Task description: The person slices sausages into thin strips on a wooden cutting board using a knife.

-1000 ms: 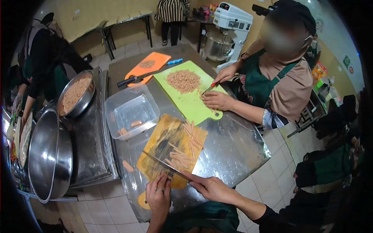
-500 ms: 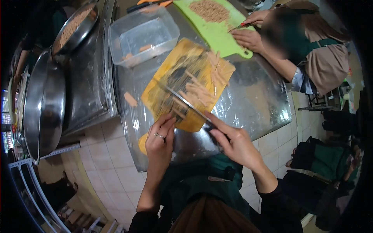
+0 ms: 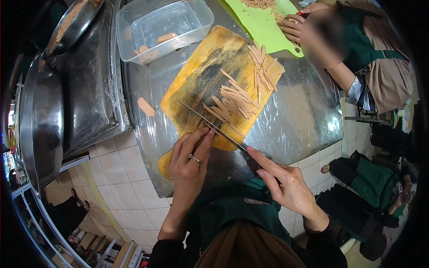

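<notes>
The right hand (image 3: 286, 185) grips a long thin-bladed knife (image 3: 210, 124) over pale cut strips (image 3: 237, 100) on the worn wooden chopping board (image 3: 201, 76); the left hand (image 3: 190, 163), fingers loosely curled and holding nothing, presses the board's near edge.

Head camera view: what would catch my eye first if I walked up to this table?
Most likely the worn yellow cutting board in the middle of the shiny metal table, strewn with pale sliced strips. At its near edge the right hand holds a long knife across the board, while the left hand rests fingertips beside the blade. Behind sits a clear plastic tub; top right, another person's hands work on a green board.
</notes>
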### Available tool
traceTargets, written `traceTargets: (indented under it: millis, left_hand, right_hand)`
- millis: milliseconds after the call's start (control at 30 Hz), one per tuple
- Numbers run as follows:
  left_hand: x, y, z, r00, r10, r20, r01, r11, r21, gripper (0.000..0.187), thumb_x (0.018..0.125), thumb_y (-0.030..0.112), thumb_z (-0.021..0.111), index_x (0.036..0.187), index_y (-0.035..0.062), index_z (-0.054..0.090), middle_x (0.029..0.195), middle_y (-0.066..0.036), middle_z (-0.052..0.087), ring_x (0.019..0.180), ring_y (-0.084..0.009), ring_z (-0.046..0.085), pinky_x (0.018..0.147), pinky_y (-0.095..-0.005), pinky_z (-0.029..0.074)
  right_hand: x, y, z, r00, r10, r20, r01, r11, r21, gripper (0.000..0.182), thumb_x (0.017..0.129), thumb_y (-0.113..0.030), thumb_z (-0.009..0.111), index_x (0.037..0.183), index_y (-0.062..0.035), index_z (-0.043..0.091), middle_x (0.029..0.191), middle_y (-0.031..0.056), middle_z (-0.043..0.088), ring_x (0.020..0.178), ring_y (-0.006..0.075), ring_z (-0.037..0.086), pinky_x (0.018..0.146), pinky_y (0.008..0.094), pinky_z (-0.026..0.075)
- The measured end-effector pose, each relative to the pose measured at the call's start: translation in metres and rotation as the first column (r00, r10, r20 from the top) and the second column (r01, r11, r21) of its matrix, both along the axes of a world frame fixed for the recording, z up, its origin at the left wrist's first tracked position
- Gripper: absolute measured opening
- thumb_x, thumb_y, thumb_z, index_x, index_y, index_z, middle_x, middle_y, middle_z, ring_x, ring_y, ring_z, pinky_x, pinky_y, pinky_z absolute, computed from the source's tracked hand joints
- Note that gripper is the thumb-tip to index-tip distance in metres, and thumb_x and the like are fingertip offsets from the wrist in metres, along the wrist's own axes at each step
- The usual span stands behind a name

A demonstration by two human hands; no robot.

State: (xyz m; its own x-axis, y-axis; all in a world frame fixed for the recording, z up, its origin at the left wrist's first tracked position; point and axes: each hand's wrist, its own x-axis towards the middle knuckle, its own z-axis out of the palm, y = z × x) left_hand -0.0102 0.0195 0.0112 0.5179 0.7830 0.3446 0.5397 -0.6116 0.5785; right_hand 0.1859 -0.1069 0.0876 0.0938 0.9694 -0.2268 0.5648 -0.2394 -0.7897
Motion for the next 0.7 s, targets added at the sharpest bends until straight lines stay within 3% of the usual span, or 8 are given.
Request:
traceTargets:
  millis: [200, 700]
  left_hand:
    - [0.003, 0.000, -0.001, 0.999, 0.011, -0.031, -0.009, 0.999, 0.041, 0.044, 0.077, -0.003, 0.078, 0.119, 0.0105, 0.077, 0.120, -0.002, 0.071, 0.103, -0.0251, 0.066, 0.088, -0.0355, 0.056]
    - [0.005, 0.001, 0.000, 0.997, 0.011, -0.072, -0.005, 0.997, 0.077, 0.037, 0.076, -0.003, 0.080, 0.112, 0.0068, 0.078, 0.117, -0.002, 0.073, 0.097, -0.0231, 0.068, 0.083, -0.0342, 0.058]
  right_hand:
    - [-0.002, -0.004, -0.005, 0.999, 0.013, 0.029, -0.012, 0.999, -0.032, 0.059, 0.101, -0.005, 0.060, 0.157, -0.0166, 0.045, 0.073, 0.0159, 0.066, 0.060, 0.0289, 0.066, 0.059, 0.0406, 0.055]
    - [-0.013, -0.002, -0.002, 0.986, 0.016, 0.166, 0.000, 0.995, -0.097, 0.063, 0.101, -0.010, 0.062, 0.159, -0.0248, 0.042, 0.066, 0.0139, 0.060, 0.054, 0.0286, 0.065, 0.051, 0.0423, 0.057]
